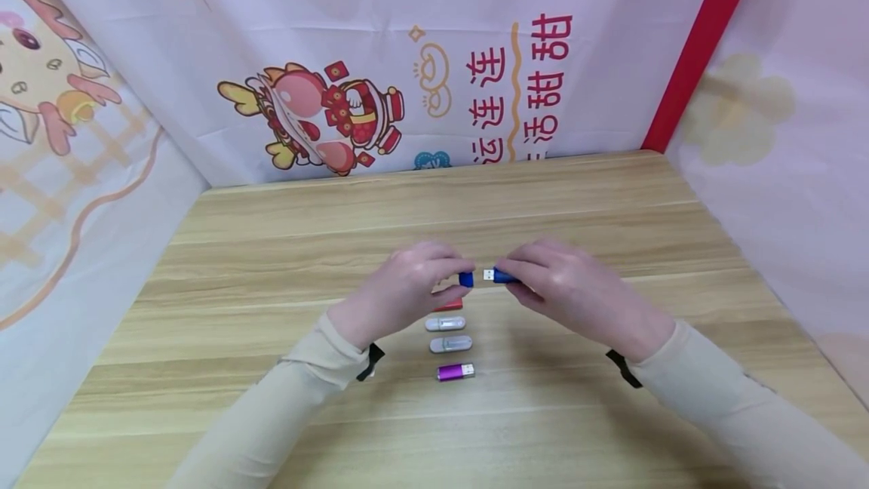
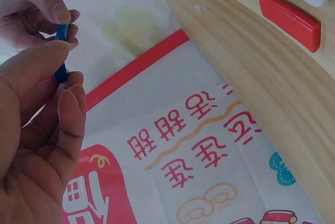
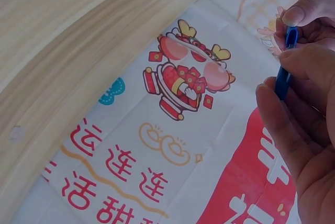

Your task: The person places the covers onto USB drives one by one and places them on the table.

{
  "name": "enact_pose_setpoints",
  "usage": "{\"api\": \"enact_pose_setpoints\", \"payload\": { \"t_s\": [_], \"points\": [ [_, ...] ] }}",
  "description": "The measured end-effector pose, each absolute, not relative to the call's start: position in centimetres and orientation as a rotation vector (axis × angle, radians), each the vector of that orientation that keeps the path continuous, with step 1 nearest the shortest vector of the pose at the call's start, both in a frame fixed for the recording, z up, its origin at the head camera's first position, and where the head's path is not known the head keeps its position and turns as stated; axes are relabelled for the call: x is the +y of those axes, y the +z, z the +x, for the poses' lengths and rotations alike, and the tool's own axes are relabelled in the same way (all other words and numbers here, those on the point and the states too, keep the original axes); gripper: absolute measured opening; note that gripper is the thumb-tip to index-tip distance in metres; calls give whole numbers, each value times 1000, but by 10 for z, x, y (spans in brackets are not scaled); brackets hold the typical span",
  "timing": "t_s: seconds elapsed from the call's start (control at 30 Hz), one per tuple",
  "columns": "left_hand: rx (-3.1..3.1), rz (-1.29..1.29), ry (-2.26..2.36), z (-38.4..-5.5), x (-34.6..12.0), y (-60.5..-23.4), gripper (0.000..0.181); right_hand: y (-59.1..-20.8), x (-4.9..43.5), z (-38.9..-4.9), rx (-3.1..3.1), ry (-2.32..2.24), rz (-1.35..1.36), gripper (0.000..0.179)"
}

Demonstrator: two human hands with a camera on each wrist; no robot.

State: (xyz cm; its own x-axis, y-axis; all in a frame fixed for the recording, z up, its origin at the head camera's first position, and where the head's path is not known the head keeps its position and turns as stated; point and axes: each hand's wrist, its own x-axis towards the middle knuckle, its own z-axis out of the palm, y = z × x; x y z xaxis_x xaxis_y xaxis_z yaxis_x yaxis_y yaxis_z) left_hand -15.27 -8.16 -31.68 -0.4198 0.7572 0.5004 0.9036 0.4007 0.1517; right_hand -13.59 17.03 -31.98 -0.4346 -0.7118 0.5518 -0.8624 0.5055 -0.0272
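In the head view my left hand (image 1: 414, 281) pinches a small blue cap (image 1: 465, 279) between thumb and fingers. My right hand (image 1: 566, 285) pinches a blue USB stick (image 1: 504, 275), its metal plug (image 1: 488, 275) bare and pointing at the cap. A short gap parts cap and plug, and both hands are raised over the table. Seen from the right wrist, the blue stick (image 3: 283, 80) lies between my right thumb and fingers. The left wrist view has the blue cap (image 2: 61, 73) between my left thumb and fingertips.
Below the hands, a red USB stick (image 1: 449, 305), partly covered by my left hand, heads a column on the wooden table (image 1: 271, 413). Two white sticks (image 1: 446, 324) and a purple one (image 1: 455, 372) with a bare metal plug follow. A printed cloth (image 1: 366, 29) hangs behind.
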Motion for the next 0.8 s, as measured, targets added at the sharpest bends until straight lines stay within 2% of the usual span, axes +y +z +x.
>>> {"api": "enact_pose_setpoints", "payload": {
  "t_s": [0.8],
  "points": [
    [-2390,-1401,-574,-138,-90,-323,27,-332,158,-129,-2190,483,1363,35]
  ]
}}
